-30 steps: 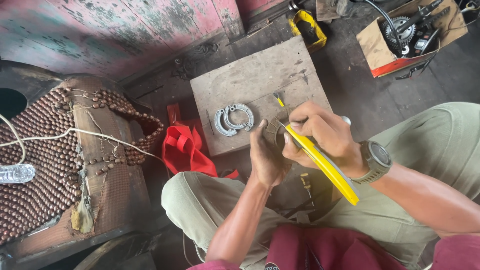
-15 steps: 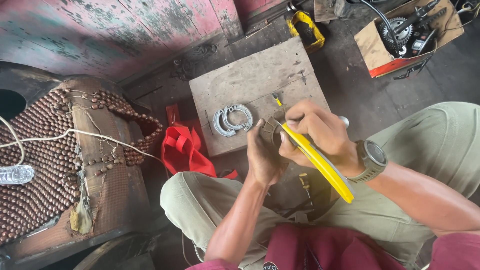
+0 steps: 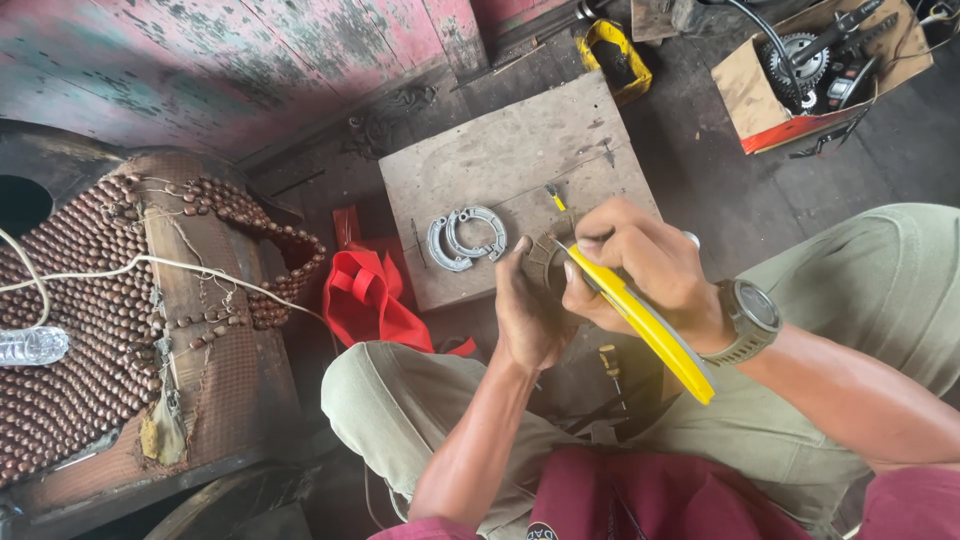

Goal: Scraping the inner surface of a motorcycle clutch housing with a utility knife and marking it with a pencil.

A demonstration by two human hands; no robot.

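Landmark: wooden board (image 3: pixel 520 160) lying on the dirty floor (image 3: pixel 700 190) ahead of the knees.

Packages: open cardboard box (image 3: pixel 745 95) with a red lower edge, up and right of the board, well apart; holds a sprocket (image 3: pixel 795 55) and dark parts. Yellow-and-black case (image 3: pixel 615 55) just past the board's far right corner. Red cloth bag (image 3: pixel 365 295) at the board's near left corner, touching its edge. Clear plastic bottle (image 3: pixel 30 347) far left of the board, lying on a wooden-bead seat mat (image 3: pixel 80 330).

Work item: small round dark part (image 3: pixel 548 268), over the board's near right edge; mostly covered, detail unreadable. Left hand (image 3: pixel 527 310) closed around it from below. Right hand (image 3: pixel 630 270) clenched on a yellow-handled knife (image 3: pixel 650 325), blade tip at the part, handle running back toward the wristwatch (image 3: pixel 750 320).

On the board: pair of grey brake shoes (image 3: pixel 465 237), just left of the hands; small yellow-tipped tool (image 3: pixel 553 196) near centre.

Surroundings: peeling pink-red painted wall (image 3: pixel 200 60) behind the board, floor dark and oily. Person seated, olive trousers (image 3: pixel 880 290), knees either side of the board's near edge.
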